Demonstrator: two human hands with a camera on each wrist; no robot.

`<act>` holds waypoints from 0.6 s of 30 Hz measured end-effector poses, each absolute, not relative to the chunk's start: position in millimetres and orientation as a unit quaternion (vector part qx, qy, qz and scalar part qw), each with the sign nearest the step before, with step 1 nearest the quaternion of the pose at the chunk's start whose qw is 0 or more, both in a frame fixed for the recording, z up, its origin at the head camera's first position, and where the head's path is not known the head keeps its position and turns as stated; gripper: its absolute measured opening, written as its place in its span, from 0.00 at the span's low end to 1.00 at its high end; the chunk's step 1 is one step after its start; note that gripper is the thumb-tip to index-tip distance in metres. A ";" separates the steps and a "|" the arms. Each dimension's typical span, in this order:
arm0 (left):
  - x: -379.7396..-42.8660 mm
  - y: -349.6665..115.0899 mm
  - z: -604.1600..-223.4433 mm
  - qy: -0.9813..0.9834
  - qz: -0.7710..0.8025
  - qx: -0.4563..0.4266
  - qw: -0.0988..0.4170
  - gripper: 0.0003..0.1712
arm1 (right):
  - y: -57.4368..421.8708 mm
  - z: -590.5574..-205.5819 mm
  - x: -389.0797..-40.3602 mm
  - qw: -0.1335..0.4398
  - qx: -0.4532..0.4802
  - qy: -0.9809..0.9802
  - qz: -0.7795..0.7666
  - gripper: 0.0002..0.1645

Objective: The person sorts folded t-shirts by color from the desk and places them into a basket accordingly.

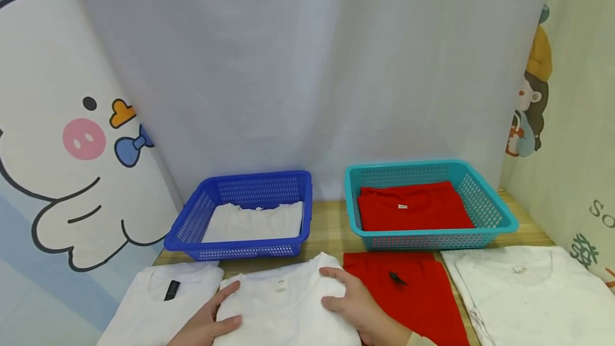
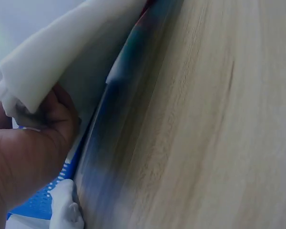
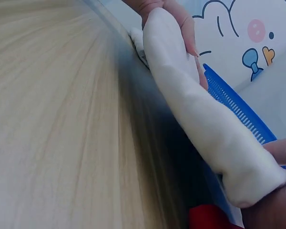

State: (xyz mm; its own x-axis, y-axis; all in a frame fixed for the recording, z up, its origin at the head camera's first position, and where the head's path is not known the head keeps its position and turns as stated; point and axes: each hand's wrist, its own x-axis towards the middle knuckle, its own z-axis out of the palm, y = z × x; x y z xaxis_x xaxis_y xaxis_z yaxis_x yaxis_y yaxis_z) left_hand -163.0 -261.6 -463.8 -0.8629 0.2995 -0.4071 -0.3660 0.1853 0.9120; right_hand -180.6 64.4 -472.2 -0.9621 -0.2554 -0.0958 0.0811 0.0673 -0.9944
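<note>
A folded white T-shirt (image 1: 283,311) is gripped at its two sides, collar facing the baskets. My left hand (image 1: 209,319) holds its left edge, thumb on top and fingers curled under in the left wrist view. On the right edge, my right hand (image 1: 355,303) pinches the fold between thumb and fingers. The right wrist view shows the shirt (image 3: 195,107) raised off the wooden table (image 3: 62,119), its thick folded edge spanning both hands. Beyond it stands a blue basket (image 1: 250,248) containing a white garment (image 1: 259,223).
A teal basket (image 1: 432,239) with a folded red shirt (image 1: 413,210) stands at the back right. On the table lie a white shirt with a black label (image 1: 163,295) at left, a red shirt (image 1: 413,303) right of my hands, and another white shirt (image 1: 533,292) at far right.
</note>
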 end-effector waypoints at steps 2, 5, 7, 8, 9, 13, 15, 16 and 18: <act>-162.6 -261.4 -460.4 0.732 0.635 -0.016 0.246 0.52 | 67.4 -468.6 -179.0 0.126 -0.062 0.722 -0.678 0.34; -159.4 -260.5 -451.2 0.736 0.638 -0.005 0.226 0.52 | 72.6 -462.0 -178.7 0.136 -0.068 0.728 -0.669 0.34; -156.8 -260.1 -444.0 0.736 0.642 0.007 0.215 0.52 | 76.6 -457.3 -179.3 0.139 -0.077 0.733 -0.662 0.35; -155.3 -259.7 -440.2 0.736 0.644 0.014 0.208 0.51 | 78.8 -454.8 -179.9 0.139 -0.083 0.735 -0.659 0.36; -153.9 -259.5 -436.2 0.738 0.644 0.020 0.202 0.51 | 81.0 -452.1 -180.5 0.138 -0.090 0.736 -0.656 0.37; -150.8 -257.2 -419.2 0.750 0.639 0.041 0.166 0.49 | 88.3 -441.5 -184.0 0.126 -0.112 0.740 -0.650 0.40; -151.5 -255.4 -410.6 0.759 0.633 0.049 0.145 0.48 | 90.5 -435.8 -186.4 0.121 -0.119 0.741 -0.650 0.41; -152.1 -254.6 -406.5 0.760 0.633 0.053 0.138 0.48 | 91.0 -432.6 -187.4 0.119 -0.121 0.740 -0.651 0.41; -153.9 -253.7 -399.2 0.760 0.635 0.063 0.126 0.47 | 91.3 -425.9 -188.7 0.111 -0.125 0.739 -0.653 0.41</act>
